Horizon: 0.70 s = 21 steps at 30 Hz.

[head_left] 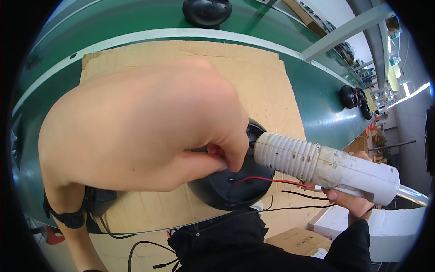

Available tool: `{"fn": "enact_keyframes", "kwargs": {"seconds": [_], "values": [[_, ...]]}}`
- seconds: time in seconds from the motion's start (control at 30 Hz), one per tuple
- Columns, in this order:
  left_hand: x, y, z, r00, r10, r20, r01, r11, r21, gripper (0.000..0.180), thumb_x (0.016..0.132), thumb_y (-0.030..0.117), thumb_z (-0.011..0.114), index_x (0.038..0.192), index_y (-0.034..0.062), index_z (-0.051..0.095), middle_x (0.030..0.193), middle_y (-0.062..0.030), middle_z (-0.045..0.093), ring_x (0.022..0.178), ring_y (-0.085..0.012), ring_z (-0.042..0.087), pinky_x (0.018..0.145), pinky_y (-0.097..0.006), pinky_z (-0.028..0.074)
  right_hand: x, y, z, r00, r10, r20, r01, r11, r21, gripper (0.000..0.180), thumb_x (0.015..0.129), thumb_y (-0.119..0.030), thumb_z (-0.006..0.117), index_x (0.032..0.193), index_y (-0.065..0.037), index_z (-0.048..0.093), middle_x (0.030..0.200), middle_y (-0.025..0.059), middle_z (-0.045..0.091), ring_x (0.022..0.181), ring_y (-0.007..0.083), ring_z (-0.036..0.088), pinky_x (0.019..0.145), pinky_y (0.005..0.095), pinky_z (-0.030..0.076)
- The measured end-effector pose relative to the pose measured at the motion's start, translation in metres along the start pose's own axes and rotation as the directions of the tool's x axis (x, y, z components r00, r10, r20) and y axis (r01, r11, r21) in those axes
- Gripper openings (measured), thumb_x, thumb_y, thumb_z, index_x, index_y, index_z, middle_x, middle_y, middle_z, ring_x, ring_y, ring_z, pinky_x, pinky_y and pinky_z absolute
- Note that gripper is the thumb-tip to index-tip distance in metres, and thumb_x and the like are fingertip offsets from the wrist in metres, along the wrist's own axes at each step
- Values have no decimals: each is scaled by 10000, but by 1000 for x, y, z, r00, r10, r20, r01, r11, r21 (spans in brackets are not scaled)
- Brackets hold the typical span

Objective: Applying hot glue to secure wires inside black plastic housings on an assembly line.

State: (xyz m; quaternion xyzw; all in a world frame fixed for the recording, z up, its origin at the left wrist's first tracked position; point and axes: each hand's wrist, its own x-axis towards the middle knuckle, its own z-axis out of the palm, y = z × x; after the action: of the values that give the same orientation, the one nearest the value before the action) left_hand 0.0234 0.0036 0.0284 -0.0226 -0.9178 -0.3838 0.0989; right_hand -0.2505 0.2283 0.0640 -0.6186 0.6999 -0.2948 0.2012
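Note:
My left hand [149, 122] reaches over a round black shell [210, 195], its thumb and fingers closed in a pinch. A small red piece [216, 151] shows between them; its kind cannot be made out, and the hand hides much of the shell. My right hand [355, 201] grips a white glue gun [312, 158] with a ribbed, stained barrel. A clear stick [413, 196] comes out of its back end. The barrel's tip points left, close to my left fingers and the shell. From the shell, a red wire [276, 181] runs right toward a small white connector [318, 188].
Under the shell lies a cardboard sheet [263, 86] on a green bench [317, 115]. Another black shell [207, 11] stands beyond the white rail [181, 32]. More dark parts [349, 96] sit at the right. Cables [136, 245] hang near the front edge; cartons [297, 240] are below.

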Motion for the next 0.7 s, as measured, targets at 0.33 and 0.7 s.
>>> {"fn": "enact_keyframes", "kwargs": {"seconds": [0.33,0.7], "values": [[0,3,0,998,-51,23,52,998,-31,188,726,-74,767,905,-17,762,896,-130,726,808,-292,709,695,-349,565,0,0,-9,999,-30,20,31,998,-53,322,685,-218,879,943,-55,777,805,76,733,699,249,637,723,365,466],[3,-4,0,999,-41,29,41,999,-30,195,729,-78,768,916,-23,763,897,-136,727,814,-297,712,709,-351,570,-17,13,-17,1000,-6,0,6,989,-145,504,677,-200,938,1097,-31,716,1013,98,699,863,221,644,739,374,480]]}}
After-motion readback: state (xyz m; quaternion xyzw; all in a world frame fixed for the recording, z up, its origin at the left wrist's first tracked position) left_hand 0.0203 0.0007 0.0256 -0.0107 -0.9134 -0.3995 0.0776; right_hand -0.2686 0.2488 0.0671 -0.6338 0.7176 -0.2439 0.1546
